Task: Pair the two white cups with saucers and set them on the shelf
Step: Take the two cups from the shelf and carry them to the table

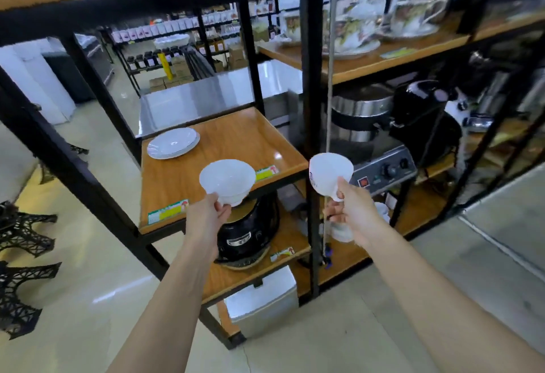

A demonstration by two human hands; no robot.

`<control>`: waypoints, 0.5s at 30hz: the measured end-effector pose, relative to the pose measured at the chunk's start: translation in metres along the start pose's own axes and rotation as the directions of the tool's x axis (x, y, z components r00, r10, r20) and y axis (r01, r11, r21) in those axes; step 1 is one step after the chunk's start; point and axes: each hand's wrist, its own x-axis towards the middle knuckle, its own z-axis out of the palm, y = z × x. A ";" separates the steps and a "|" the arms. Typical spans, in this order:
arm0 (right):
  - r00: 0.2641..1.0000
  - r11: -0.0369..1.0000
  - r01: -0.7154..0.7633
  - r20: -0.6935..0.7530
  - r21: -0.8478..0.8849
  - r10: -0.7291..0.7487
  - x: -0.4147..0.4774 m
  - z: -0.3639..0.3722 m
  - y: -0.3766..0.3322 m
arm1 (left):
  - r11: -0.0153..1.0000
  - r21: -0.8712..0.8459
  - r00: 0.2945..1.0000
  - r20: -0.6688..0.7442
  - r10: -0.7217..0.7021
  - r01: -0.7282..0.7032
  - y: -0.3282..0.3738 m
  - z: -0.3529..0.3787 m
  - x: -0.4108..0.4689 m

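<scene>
Item 1: left cup (227,181), white, footed, wide-mouthed. Held in the air in front of the shelf's (236,142) front edge, above a black appliance (247,234) on the lower board. Its axis tilts, with the mouth turned up and away from the wearer, toward the shelf. The left hand (211,213) grips it at the narrow base, fingers pinched round the foot, forearm reaching up from the lower left.

Item 2: right cup (330,173), white, printed mark on its left side. Held in the air just right of the black upright post (311,107), in front of a grey machine with knobs (386,169). Its axis leans left and up, the mouth opening away from the wearer. The right hand (352,207) clasps the base, thumb laid up the cup's wall, forearm extending from the lower right.

Item 3: saucers (173,143), white, stacked flat at the back left corner of the wooden shelf, well apart from both cups. The number in the stack is unclear.

Item 4: price labels (168,212), green and yellow, on the shelf's front edge.
</scene>
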 end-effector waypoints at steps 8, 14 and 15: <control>0.958 0.998 0.041 -0.287 0.055 -0.023 -0.044 -0.170 0.008 | 0.989 0.135 0.923 0.368 -0.109 0.063 -0.048 0.140 -0.083; 0.859 0.979 0.140 -0.510 0.151 -0.045 -0.100 -0.314 0.023 | 0.968 0.252 0.791 0.593 -0.151 -0.004 -0.110 0.255 -0.179; 0.837 0.977 0.144 -0.547 0.155 -0.037 -0.110 -0.341 0.026 | 0.965 0.262 0.774 0.609 -0.171 0.006 -0.124 0.275 -0.197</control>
